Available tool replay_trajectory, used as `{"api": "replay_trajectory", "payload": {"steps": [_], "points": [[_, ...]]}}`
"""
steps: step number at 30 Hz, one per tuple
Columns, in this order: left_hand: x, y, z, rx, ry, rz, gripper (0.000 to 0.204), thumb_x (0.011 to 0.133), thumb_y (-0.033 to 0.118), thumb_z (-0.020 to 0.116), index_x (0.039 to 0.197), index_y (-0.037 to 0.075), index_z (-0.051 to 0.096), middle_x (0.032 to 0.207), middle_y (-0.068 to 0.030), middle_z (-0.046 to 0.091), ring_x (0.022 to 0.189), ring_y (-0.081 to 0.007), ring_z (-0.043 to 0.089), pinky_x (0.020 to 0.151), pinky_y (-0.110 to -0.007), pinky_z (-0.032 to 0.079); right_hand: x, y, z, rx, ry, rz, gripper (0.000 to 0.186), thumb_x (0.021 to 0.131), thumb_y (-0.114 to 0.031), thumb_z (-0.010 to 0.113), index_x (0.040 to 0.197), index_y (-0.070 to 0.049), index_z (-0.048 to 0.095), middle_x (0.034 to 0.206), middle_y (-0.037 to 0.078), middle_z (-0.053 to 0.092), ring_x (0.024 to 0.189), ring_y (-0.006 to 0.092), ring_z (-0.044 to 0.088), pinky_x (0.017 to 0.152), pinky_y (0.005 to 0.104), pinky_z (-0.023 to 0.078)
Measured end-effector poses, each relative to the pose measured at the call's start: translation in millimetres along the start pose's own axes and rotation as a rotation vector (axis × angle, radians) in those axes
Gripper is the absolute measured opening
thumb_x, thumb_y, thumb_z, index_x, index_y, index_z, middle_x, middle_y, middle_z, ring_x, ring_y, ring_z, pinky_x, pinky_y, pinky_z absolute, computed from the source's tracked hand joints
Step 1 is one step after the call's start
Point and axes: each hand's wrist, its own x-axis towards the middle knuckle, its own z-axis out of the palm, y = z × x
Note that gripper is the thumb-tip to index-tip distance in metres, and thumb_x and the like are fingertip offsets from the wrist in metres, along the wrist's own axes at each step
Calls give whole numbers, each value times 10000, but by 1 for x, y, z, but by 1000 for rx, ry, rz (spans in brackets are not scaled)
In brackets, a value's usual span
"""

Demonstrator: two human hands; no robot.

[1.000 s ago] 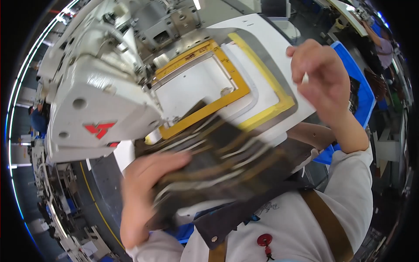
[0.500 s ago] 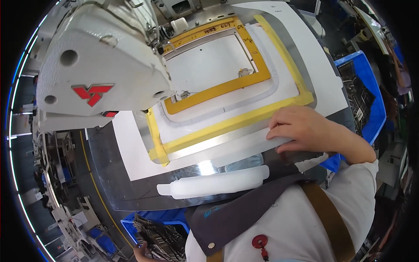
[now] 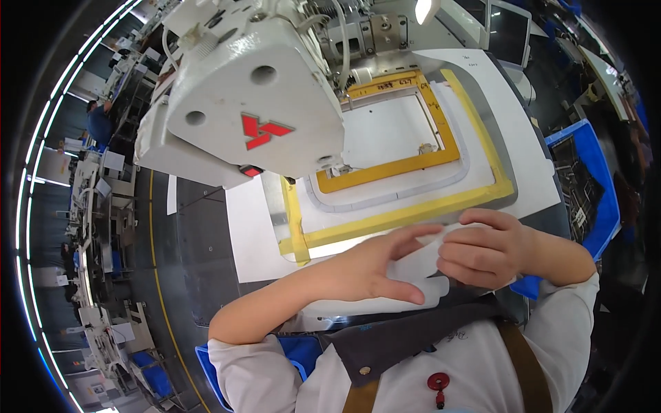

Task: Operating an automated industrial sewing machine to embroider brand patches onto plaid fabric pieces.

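Two-handed on thin white flexible sheet, near side of hollow ochre-yellow rectangular frame

Holding left hand with thumb and fingers spread wide about the sheet, not clamped on it. Holding right hand with fingers curled at the sheet's right end; can't tell if pinching, with that thumb hidden. Keep sheet location as: between both hands, on the near side of the frame, apart from it. Note more loose white sheeting under the hands, same side of the frame. Note also bulky white-painted machine head left of the frame, flat yellow tape strip between frame and hands, blue plastic bin with dark striped cloth right of the frame.

Looks like sheet handling, maybe separating a layer. Probably calls next for closing left thumb and fingers on one edge and checking for a single layer.
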Motion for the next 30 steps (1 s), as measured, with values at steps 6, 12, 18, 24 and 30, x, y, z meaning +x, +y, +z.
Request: {"api": "replay_trajectory", "payload": {"steps": [6, 12, 18, 24, 30], "points": [[8, -9, -17, 373, 153, -261, 239, 940, 213, 598, 996, -14, 644, 867, -75, 693, 693, -114, 636, 660, -263, 510, -24, 13, 0, 277, -166, 526, 220, 831, -224, 663, 1010, -106, 615, 1068, 31, 624, 967, 219, 623, 914, 400, 476], [-2, -22, -45, 631, 530, -175, 285, 916, 316, 592, 905, 38, 649, 721, -97, 665, 611, -276, 608, 588, -364, 479, 32, 51, 66, 626, -448, 904, 307, 865, -323, 660, 991, -43, 634, 936, 155, 664, 899, 341, 628, 788, 402, 485], [-33, -30, -45, 1121, 842, -82, 323, 812, 249, 718, 1066, 72, 625, 1049, -89, 649, 821, -253, 651, 694, -400, 530, 50, 99, 97, 521, -389, 962, 276, 858, -285, 649, 869, -10, 671, 778, 179, 669, 747, 353, 638, 704, 407, 494], [0, -37, -40, 1358, 611, 103, 615, 791, 298, 716, 1305, 43, 496, 1345, -152, 485, 1183, -334, 514, 1037, -455, 391, 46, 100, 92, 420, -443, 960, 288, 846, -309, 657, 869, -23, 683, 767, 180, 664, 747, 346, 639, 699, 409, 489], [-4, -36, -46, 1350, 610, 125, 649, 754, 318, 741, 1291, 41, 504, 1335, -143, 497, 1173, -324, 522, 1051, -470, 369, 4, 107, 46, 316, -490, 1163, 327, 846, -360, 657, 871, -35, 687, 784, 156, 659, 775, 320, 624, 720, 375, 479]]}}
